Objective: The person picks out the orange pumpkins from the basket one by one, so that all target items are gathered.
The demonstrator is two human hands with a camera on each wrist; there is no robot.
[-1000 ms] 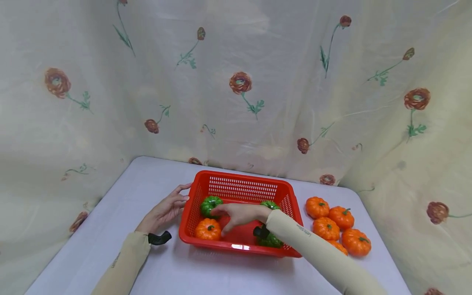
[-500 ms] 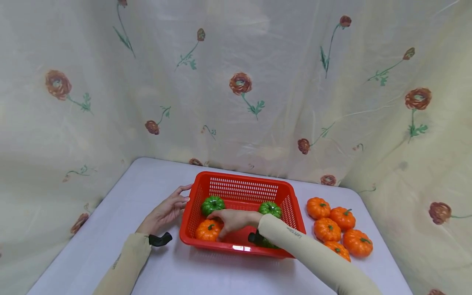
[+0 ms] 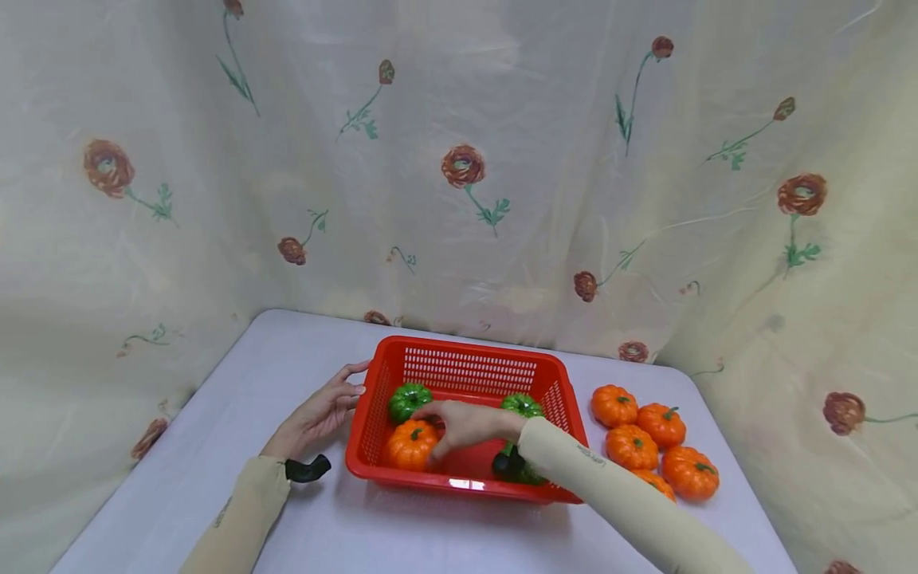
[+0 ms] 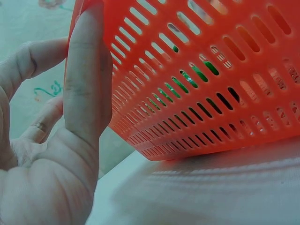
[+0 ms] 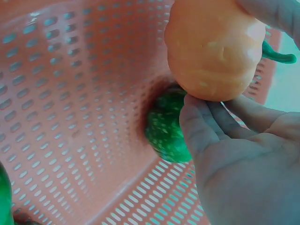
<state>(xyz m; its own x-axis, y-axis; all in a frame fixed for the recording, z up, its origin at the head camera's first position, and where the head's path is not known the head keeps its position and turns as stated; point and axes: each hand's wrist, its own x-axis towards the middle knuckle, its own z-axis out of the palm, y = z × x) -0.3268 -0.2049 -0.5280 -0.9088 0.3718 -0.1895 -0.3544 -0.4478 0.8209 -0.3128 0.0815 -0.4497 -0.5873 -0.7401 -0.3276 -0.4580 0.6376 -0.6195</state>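
My right hand (image 3: 466,422) reaches into a red perforated basket (image 3: 466,344) and grips a small orange pumpkin (image 3: 412,446) near the left end. In the right wrist view, thumb and fingers hold that pumpkin (image 5: 215,51) above the basket floor, its green stem pointing right. Beside it, against the basket's left end, sits a glossy green pumpkin (image 3: 409,401). My left hand (image 3: 323,413) rests at the basket's left end, thumb and fingertips touching the rim from outside. The left wrist view shows the thumb (image 4: 84,79) laid straight along the slotted wall; other fingertips are partly hidden.
Another green pumpkin (image 3: 522,404) sits in the basket's right half, with more green partly hidden under the right wrist. Several orange pumpkins (image 3: 631,446) stand on the white table (image 3: 301,343) right of the basket. A flowered cloth (image 3: 459,263) hangs behind.
My right hand has moved from beside the left green pumpkin to the orange pumpkin and taken hold of it. The pumpkin has shifted slightly right and up. My left hand stays at the rim.
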